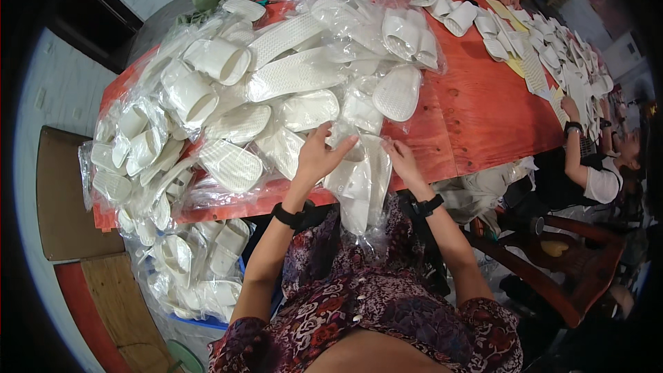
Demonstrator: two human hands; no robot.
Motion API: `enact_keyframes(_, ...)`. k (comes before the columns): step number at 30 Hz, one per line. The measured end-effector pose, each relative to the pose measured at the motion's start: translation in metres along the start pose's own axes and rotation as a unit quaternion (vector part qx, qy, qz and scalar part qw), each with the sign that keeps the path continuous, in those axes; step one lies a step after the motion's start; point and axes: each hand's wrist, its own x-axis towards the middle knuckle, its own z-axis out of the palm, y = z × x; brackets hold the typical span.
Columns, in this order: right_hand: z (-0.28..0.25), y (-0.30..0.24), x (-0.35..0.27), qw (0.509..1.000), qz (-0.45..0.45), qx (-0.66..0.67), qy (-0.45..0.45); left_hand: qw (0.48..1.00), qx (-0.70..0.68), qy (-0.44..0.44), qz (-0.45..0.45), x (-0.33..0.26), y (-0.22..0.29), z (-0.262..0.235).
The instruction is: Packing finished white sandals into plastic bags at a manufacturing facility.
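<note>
Both hands' grip, left hand and right hand, holds the bagged slippers between them.

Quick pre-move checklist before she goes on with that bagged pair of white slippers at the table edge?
1. Left hand on the bagged slippers: ok.
2. Right hand on the bag's right side: ok.
3. Bag fully supported: not ok, its lower end hangs off the red table.
4. Bag sealed: cannot tell.
5. Pile of bagged slippers stable: cannot tell; it reaches the table's left edge.
6. Co-worker's hand apart: ok.
</note>
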Motion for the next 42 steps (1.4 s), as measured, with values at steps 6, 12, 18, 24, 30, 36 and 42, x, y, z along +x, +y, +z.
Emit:
enact_keyframes(6, 0.022, -0.073, -0.028, 0.972, -0.134, -0.184, -0.056, 0.995, 0.066, -0.048, -0.049, 0.009, -0.016, 0.003)
enact_keyframes(12, 0.019, -0.156, -0.005, 0.984, -0.129, -0.046, -0.11, 0.949, -0.309, -0.049, -0.033, 0.022, -0.025, -0.064)
enact_keyframes(18, 0.011, -0.222, 0.056, 0.956, -0.273, -0.089, -0.054, 0.935, -0.352, 0.026, 0.018, 0.054, -0.01, -0.126)
enact_keyframes(24, 0.01, -0.265, 0.069, 0.966, -0.23, 0.032, -0.11, 0.923, -0.366, 0.066, 0.097, 0.07, 0.013, -0.158)
enact_keyframes(30, -0.023, -0.267, 0.055, 0.955, -0.211, 0.129, -0.166, 0.908, -0.395, 0.028, 0.14, 0.047, 0.044, -0.172)
enact_keyframes(36, -0.063, -0.279, 0.026, 0.942, -0.273, 0.089, -0.175, 0.895, -0.328, 0.16, 0.258, 0.027, 0.091, -0.17)
enact_keyframes(42, -0.071, -0.298, -0.028, 0.896, -0.344, 0.233, -0.153, 0.792, -0.202, 0.371, 0.439, -0.009, 0.137, -0.164)
